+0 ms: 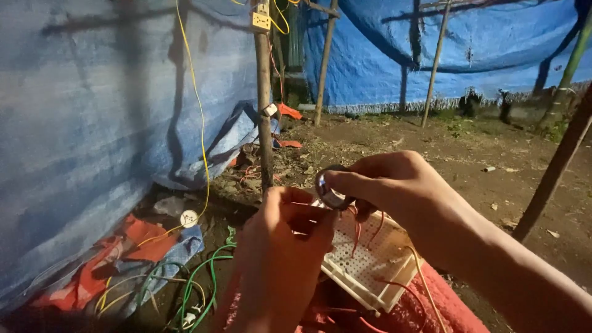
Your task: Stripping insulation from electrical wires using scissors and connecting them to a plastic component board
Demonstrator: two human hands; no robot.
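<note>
Right hand [385,182] pinches a small round metal part [330,188]; left hand [280,246] seems closed on thin red wires [356,237].

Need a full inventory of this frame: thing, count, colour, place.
round metal part: 1, silver, pinched in right hand
perforated board: 1, white, under the hands
thin wires: several, red, from board up to the hands
yellow cable: 1, hanging along tarp at left
green cables: several, ground lower left
tarp: blue, left and rear walls
wooden post: 1, centre, socket box on top
red cloth: under board
left hand: 1, at the wires
right hand: 1, above board
</note>
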